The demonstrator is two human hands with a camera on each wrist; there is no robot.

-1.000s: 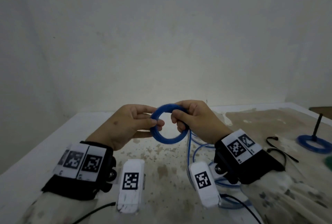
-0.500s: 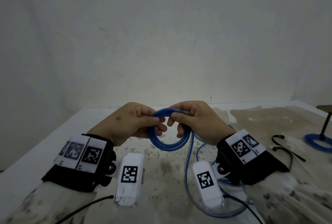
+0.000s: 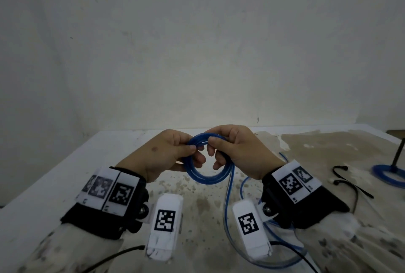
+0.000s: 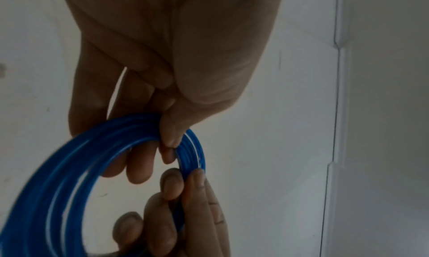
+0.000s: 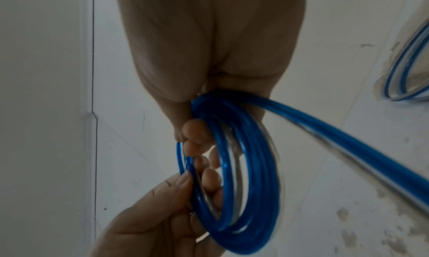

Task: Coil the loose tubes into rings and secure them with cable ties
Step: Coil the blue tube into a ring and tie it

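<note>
A blue tube is wound into a small ring [image 3: 206, 176] of several turns, held upright above the table. My left hand [image 3: 175, 152] pinches the ring's upper left between thumb and fingers. My right hand [image 3: 232, 148] grips the upper right, fingers curled through the loop. The loose tail [image 3: 228, 202] of the tube hangs from the ring's right side down to the table and curves under my right wrist. In the left wrist view the ring [image 4: 69, 169] shows with both hands' fingertips meeting on it. The right wrist view has the ring [image 5: 243, 178] with the tail [image 5: 348, 143] running off right.
Two black cable ties [image 3: 346, 180] lie on the stained table [image 3: 197, 207] at the right. Further right, a finished blue ring [image 3: 388, 174] lies around a black upright post [image 3: 398, 152]. A white wall stands behind the table.
The ring has turned between my hands and gained tube from the tail. Both hands shifted their hold toward the top of the ring, and the view moved slightly left.
</note>
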